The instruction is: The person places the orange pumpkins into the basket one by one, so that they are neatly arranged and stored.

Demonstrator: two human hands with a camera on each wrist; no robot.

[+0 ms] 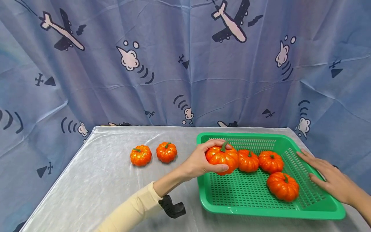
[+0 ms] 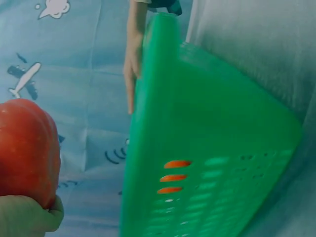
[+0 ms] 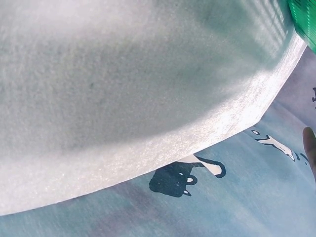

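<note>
My left hand (image 1: 200, 161) grips a small orange pumpkin (image 1: 221, 159) with a green stem, fingers behind it and thumb in front. It is over the left part of a green plastic basket (image 1: 246, 211). In the left wrist view the held pumpkin (image 2: 27, 148) is beside the basket's outer wall (image 2: 217, 108). Inside the basket lie three more pumpkins: one near the back (image 1: 248, 161), one to its right (image 1: 271, 161), and one nearer the front (image 1: 282, 186). My right hand (image 1: 330, 175) rests on the basket's right rim with fingers extended.
Two pumpkins, a left one (image 1: 140, 155) and a right one (image 1: 166, 152), sit on the silvery tablecloth (image 1: 95, 180) left of the basket. A blue curtain (image 1: 162, 64) with airplane prints hangs behind the table. The table's edge (image 3: 148, 173) shows in the right wrist view.
</note>
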